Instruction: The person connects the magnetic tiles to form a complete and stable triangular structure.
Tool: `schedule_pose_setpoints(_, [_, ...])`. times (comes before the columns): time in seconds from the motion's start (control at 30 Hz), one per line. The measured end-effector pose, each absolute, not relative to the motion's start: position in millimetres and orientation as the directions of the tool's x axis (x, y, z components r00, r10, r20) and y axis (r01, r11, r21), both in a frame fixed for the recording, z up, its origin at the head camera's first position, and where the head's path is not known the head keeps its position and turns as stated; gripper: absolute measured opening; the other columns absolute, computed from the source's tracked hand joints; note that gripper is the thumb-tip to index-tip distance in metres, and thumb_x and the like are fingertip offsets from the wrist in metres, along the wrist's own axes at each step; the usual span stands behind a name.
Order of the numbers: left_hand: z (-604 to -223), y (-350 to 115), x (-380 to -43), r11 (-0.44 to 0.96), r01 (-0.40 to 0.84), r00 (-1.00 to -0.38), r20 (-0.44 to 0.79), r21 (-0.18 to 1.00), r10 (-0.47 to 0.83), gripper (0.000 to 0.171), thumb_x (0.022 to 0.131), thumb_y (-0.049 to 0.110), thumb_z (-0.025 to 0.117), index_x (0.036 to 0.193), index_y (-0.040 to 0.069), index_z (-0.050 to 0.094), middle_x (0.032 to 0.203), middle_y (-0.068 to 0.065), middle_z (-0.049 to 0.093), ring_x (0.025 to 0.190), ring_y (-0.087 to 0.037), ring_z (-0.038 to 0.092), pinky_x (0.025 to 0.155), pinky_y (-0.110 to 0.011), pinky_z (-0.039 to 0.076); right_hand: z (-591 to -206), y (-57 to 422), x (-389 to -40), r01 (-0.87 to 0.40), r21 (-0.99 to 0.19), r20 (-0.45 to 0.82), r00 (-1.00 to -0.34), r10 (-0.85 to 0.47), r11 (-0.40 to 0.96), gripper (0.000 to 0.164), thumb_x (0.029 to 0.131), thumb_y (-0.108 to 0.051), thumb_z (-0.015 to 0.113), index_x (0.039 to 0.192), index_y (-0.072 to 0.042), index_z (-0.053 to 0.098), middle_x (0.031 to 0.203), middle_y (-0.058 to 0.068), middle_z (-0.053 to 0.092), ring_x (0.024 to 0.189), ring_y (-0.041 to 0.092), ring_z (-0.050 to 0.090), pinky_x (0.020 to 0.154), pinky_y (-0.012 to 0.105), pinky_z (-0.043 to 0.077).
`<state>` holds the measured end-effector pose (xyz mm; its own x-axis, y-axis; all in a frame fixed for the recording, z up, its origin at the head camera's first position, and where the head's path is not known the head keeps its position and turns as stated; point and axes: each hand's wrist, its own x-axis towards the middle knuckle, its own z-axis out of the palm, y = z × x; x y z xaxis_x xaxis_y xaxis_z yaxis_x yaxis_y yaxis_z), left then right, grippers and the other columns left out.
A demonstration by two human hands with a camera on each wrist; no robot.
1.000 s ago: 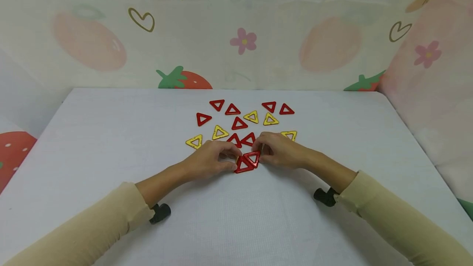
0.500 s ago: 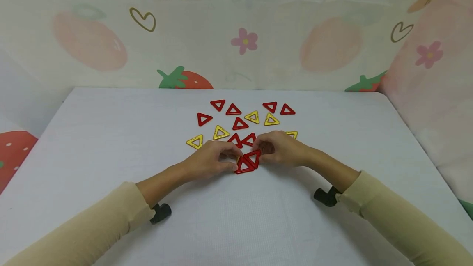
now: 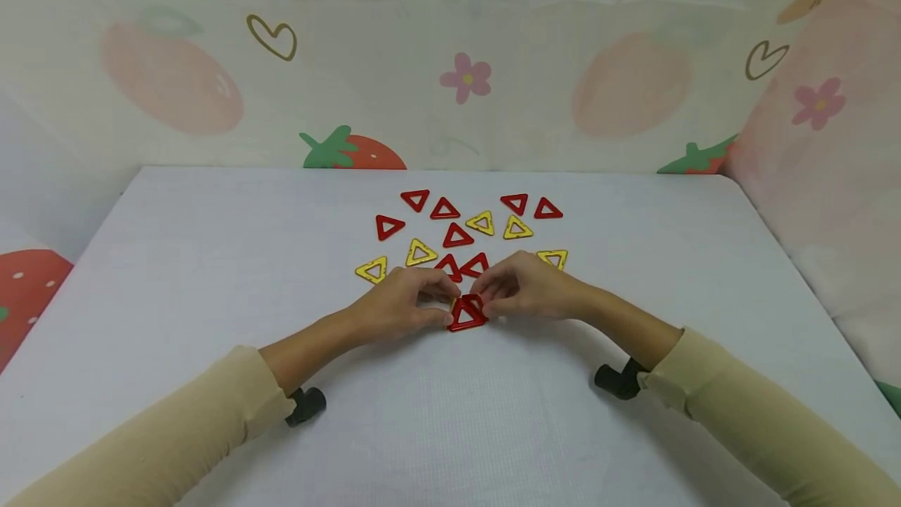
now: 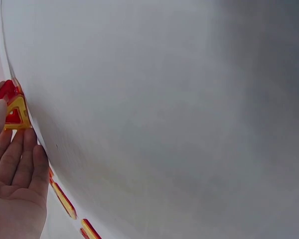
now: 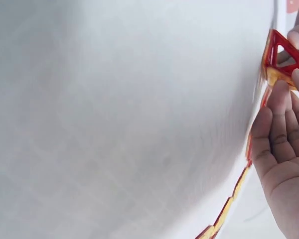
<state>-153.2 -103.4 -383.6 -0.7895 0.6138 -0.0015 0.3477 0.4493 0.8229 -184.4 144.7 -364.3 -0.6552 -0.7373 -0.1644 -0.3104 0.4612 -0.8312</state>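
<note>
- Right hand point(image 3: 526, 288) shifts inward; side red tile point(image 3: 475, 299) folds in behind front red tile point(image 3: 468, 325).
- Thumb-and-finger pinches: right on side red tile, left hand point(image 3: 406, 305) on the cluster's left side.
- Cluster sits between hands on white table point(image 3: 450, 421), yellow tile point(image 4: 25, 112) included.
- Done: few tiles, apparently joined.
- Unattached: loose red triangles point(image 3: 457, 243), loose yellow triangles point(image 3: 422, 261), flat beyond.
</note>
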Motion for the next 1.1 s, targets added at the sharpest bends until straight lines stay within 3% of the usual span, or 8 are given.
schedule_pose_setpoints(1.1, [-383.2, -102.9, -152.3, 0.42, 0.361, -0.784, 0.027, 0.832, 0.62, 0.03, 0.086, 0.01, 0.079, 0.113, 0.005, 0.067, 0.107, -0.002, 0.072, 0.104, -0.015, 0.068, 0.095, -0.033, 0.052, -369.1, 139.8, -180.6, -0.356, -0.802, -0.158, -0.646, -0.746, 0.479, 0.022, 0.09, -0.012, 0.073, 0.11, -0.003, 0.07, 0.088, 0.0, 0.069, 0.08, 0.015, 0.063, 0.078, 0.028, 0.056])
